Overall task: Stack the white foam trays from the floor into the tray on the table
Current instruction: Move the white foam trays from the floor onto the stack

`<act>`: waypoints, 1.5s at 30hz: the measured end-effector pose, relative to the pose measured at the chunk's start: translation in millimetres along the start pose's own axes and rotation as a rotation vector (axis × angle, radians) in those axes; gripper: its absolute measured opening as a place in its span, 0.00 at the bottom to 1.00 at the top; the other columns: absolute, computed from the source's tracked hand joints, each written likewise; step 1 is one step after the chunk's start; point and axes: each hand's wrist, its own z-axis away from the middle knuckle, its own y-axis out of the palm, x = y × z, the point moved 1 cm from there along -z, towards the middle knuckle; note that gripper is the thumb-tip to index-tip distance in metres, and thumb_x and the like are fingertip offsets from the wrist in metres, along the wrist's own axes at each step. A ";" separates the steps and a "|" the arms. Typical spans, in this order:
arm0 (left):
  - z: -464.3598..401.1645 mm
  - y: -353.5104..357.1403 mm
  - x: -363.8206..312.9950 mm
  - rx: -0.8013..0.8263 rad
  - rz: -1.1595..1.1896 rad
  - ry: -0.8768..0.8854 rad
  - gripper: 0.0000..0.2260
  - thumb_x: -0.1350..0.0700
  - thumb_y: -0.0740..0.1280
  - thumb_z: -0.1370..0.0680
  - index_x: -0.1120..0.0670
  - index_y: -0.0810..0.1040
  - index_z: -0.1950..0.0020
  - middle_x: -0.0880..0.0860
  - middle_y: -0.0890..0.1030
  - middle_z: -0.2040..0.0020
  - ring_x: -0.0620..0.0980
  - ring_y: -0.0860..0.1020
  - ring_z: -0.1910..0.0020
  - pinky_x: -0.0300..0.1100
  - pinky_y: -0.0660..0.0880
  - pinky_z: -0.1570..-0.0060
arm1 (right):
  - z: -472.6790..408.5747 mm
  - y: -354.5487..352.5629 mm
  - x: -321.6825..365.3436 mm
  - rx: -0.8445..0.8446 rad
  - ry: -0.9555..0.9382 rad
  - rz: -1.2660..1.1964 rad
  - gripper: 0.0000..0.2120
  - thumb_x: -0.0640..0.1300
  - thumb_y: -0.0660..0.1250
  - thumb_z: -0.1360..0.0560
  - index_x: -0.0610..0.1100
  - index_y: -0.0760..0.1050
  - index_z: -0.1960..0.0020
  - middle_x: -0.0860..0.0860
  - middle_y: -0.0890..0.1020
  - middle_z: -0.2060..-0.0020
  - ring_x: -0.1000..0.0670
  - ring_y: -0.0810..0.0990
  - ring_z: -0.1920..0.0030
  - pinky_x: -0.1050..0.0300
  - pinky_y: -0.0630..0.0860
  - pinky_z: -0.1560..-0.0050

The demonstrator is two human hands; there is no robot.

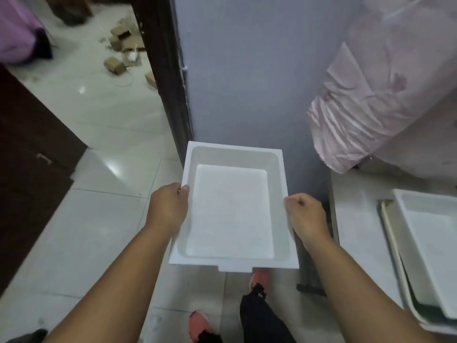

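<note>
I hold a white foam tray (233, 209) in the air in front of me, level and open side up, above the tiled floor. My left hand (169, 209) grips its left rim and my right hand (306, 216) grips its right rim. At the right edge of the view another white foam tray (430, 233) lies inside a larger cream tray (389, 233) on the table (356, 219). The held tray is to the left of the table and apart from it.
A grey wall and a dark door frame (165, 70) stand straight ahead. A big plastic-wrapped bundle (371, 102) rests at the table's far end. Cardboard scraps (123, 50) litter the floor beyond the doorway. A dark cabinet (29, 157) is on my left. My feet in pink shoes are below.
</note>
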 end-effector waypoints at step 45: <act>249.5 248.2 -402.2 0.330 0.177 0.365 0.22 0.57 0.65 0.19 0.53 0.72 0.74 0.49 0.76 0.77 0.44 0.71 0.77 0.40 0.70 0.67 | -71.6 -528.4 -180.6 -0.391 -0.145 0.116 0.05 0.45 0.65 0.26 0.51 0.80 0.55 0.52 0.80 0.65 0.49 0.79 0.60 0.54 0.75 0.61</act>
